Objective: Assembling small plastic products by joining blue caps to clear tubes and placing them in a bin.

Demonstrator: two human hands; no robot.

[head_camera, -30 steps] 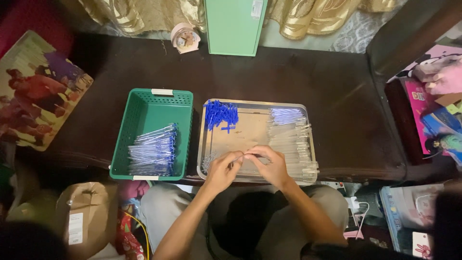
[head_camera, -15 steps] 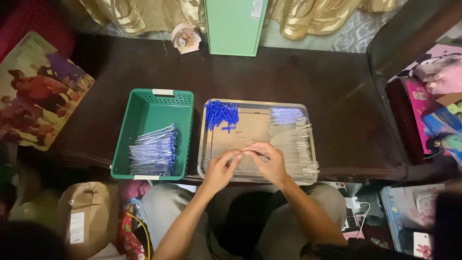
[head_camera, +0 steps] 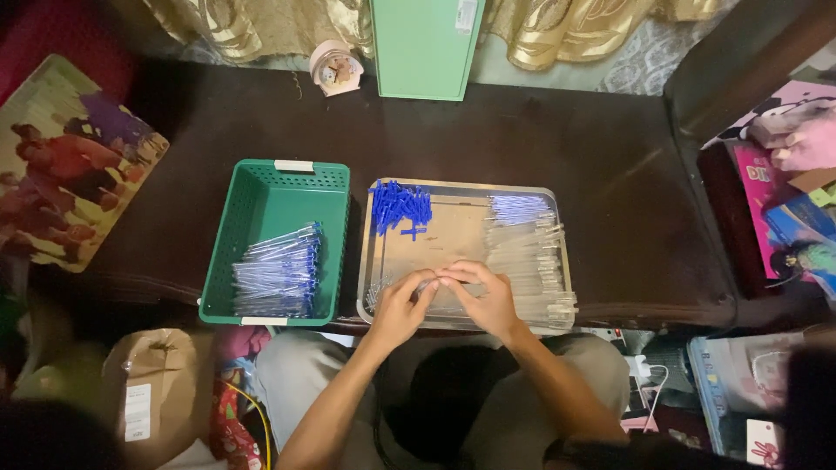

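Your left hand (head_camera: 402, 306) and right hand (head_camera: 486, 296) meet fingertip to fingertip at the near edge of the shallow metal tray (head_camera: 466, 193), pinched on a thin clear pen tube (head_camera: 427, 284), mostly hidden. Too many to count: blue caps (head_camera: 400, 205) at the far-left corner, clear tubes (head_camera: 531, 261) along the right edge. One green plastic basket (head_camera: 279, 187) holds finished pens (head_camera: 279, 271). Hands sit slightly nearer you than before.

Over the near edge of a metal tray (head_camera: 374, 261), the left hand (head_camera: 399, 306) and right hand (head_camera: 488, 300) meet fingertip to fingertip on a thin clear pen barrel (head_camera: 433, 280), beside blue caps (head_camera: 401, 207) and a green basket (head_camera: 261, 196).
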